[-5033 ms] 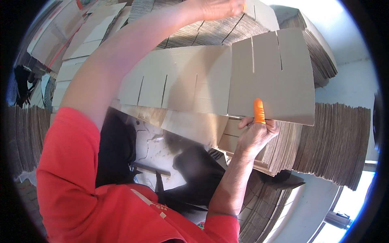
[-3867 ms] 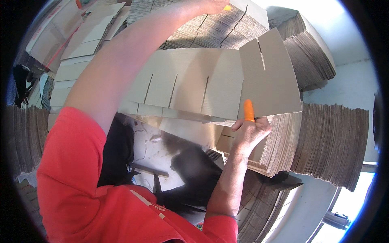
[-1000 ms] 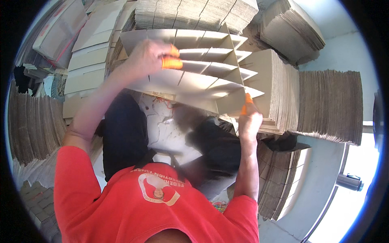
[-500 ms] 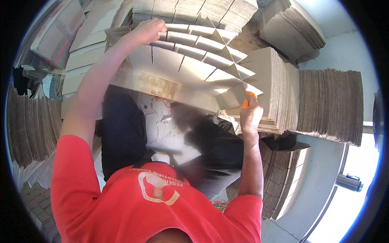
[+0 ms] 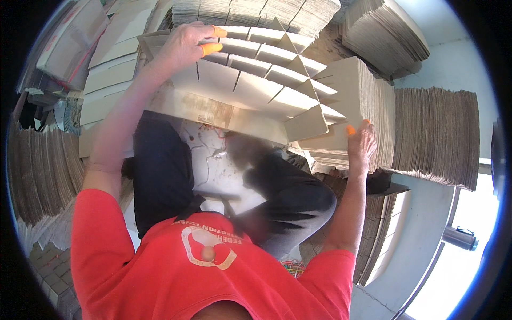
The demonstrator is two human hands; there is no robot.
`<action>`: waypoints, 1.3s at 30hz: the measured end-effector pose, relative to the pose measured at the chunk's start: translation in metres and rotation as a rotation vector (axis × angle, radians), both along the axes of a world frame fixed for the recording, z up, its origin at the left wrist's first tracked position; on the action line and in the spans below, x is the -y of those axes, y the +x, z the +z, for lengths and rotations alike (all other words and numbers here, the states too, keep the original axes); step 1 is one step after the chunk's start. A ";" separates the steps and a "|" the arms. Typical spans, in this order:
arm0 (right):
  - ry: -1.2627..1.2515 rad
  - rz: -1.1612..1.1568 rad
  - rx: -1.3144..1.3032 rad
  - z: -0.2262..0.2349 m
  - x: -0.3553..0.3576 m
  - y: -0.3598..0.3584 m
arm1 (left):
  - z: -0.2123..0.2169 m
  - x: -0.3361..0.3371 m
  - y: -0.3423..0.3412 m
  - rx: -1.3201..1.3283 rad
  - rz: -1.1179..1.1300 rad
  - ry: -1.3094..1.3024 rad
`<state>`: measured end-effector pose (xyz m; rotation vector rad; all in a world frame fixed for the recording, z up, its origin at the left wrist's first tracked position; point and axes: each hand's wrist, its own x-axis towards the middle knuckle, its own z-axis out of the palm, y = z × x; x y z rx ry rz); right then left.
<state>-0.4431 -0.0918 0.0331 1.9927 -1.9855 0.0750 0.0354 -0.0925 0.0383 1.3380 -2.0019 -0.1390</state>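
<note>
A cardboard divider [image 5: 245,85] of long slotted strips lies across a board in front of me, and a cross strip [image 5: 306,74] stands slotted through its right end. At the divider's left end is my left hand [image 5: 186,44], its orange-tipped thumb and finger stretched apart over the strips. Its other fingers are hidden. Over the near edge of a stack of cardboard sheets [image 5: 341,96], right of the divider, my right hand [image 5: 362,145] is open. Its orange-tipped fingers are apart with nothing seen between them.
More cardboard stacks stand at the far right [image 5: 437,138], at the back [image 5: 245,13] and at the left [image 5: 42,170]. Overlapping flat sheets [image 5: 109,80] lie left of the divider. My legs in dark trousers [image 5: 160,176] are below the board.
My right hand has let go of the cross strip's near end and moved right to the sheet stack. My left hand has loosened and shifted slightly left, its fingers now spread.
</note>
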 end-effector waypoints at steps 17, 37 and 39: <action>-0.117 -0.182 0.195 0.010 0.006 -0.010 | -0.005 -0.037 -0.051 0.057 -0.063 -0.129; -0.374 0.098 0.640 0.073 0.018 -0.068 | -0.030 -0.035 -0.055 0.072 -0.151 0.010; -0.584 0.208 0.418 0.084 0.019 -0.072 | -0.033 -0.035 -0.056 0.081 -0.150 0.028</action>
